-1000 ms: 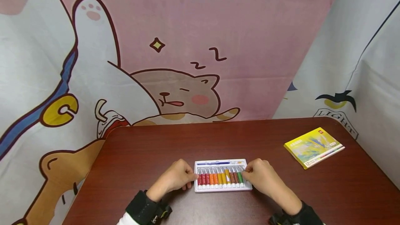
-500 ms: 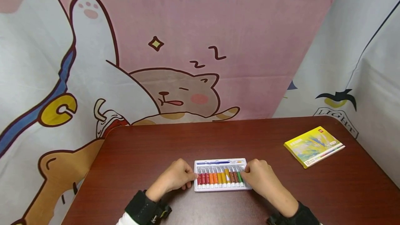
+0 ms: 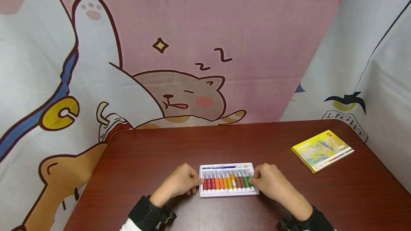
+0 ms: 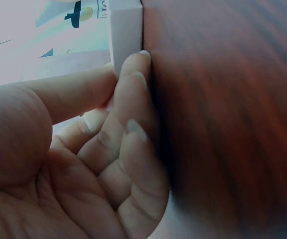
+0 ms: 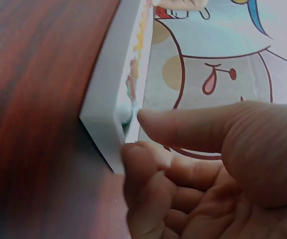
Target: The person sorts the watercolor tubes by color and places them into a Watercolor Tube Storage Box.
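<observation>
A white plastic tray (image 3: 229,195) lies on the table in the head view, holding a row of paint tubes (image 3: 226,183) from red through yellow to green. A blue paintbrush (image 3: 221,167) lies along the tray's back slot. My left hand (image 3: 181,181) pinches the tray's left end; the left wrist view shows the thumb on top and curled fingers by the side wall. At the opposite end, my right hand (image 3: 268,181) holds the rim between thumb (image 5: 183,127) and curled fingers, close beside the green tubes. Its fingertips partly cover that end in the head view.
A flat yellow box (image 3: 322,151) with a printed cover lies at the right of the brown table (image 3: 160,145). Behind the table hangs a cloth (image 3: 257,45) with cartoon animals. Both wrists wear dark straps (image 3: 146,213).
My right hand has shifted slightly at the tray's right end, and more of the green tubes there shows now. The left hand and the tray have stayed nearly still.
</observation>
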### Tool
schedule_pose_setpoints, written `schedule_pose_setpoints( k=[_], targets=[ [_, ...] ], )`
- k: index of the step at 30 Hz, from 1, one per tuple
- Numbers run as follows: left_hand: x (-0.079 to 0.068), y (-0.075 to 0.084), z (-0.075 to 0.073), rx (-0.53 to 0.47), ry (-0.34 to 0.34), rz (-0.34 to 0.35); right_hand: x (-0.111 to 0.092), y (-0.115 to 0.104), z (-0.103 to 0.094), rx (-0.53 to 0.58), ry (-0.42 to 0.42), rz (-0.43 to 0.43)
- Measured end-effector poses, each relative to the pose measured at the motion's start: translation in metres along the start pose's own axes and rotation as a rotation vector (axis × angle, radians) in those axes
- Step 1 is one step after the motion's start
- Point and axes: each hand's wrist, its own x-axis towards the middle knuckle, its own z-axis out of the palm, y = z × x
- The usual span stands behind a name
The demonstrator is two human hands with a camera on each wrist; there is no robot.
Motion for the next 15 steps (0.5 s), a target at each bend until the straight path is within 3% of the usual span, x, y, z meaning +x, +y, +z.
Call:
schedule_pose_setpoints(
  k=[9,15],
  targets=[
    [0.0,0.0,0.0,-0.004,0.005,0.004,-0.002,0.008,-0.005,0.077,-0.119,-0.038],
    [0.0,0.001,-0.001,0.0,0.007,0.01,0.0,0.012,-0.006,0.106,-0.144,-0.047]
  ],
)
